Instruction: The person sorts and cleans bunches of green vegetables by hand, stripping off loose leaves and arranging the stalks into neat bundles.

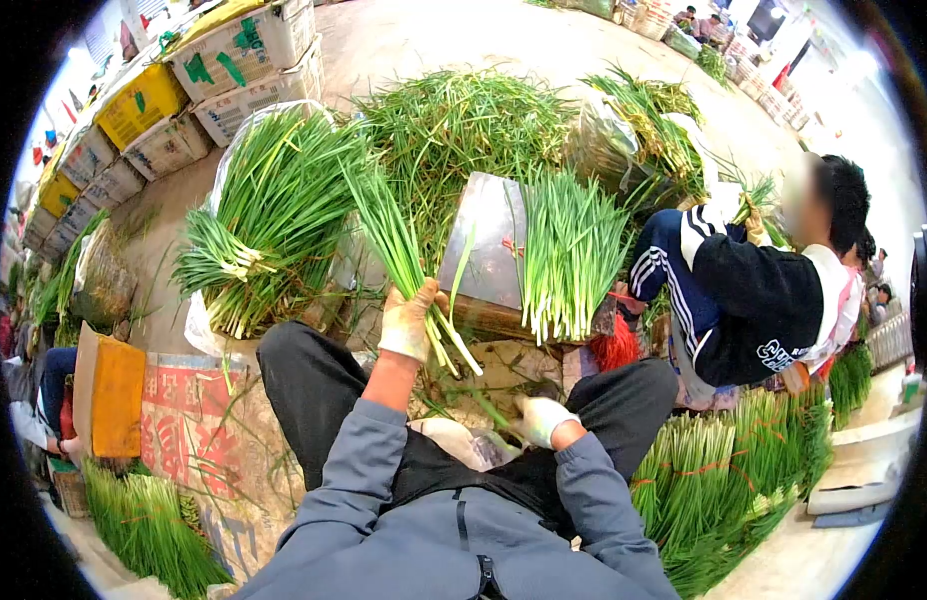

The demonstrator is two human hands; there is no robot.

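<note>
My left hand (409,322), in a pale glove with bare fingertips, is wrapped round a small bunch of green stalks (392,235). Their leaves point up and away, and the white ends hang below the hand. My right hand (540,420), also gloved, is low near my right knee with its fingers curled; a blurred green leaf lies close to the fingertips, and whether they grip it is unclear. Beyond my hands a metal-topped board (486,240) carries a neat row of stalks (574,265) on its right side. A large leafy pile (284,210) lies to the left.
Loose greens (464,135) are heaped behind the board. A co-worker (774,290) sits at the right, holding greens. Tied bundles (714,470) stand at lower right, others (149,520) at lower left. Crates (174,145) line the upper left; red strands (616,345) hang beside the board.
</note>
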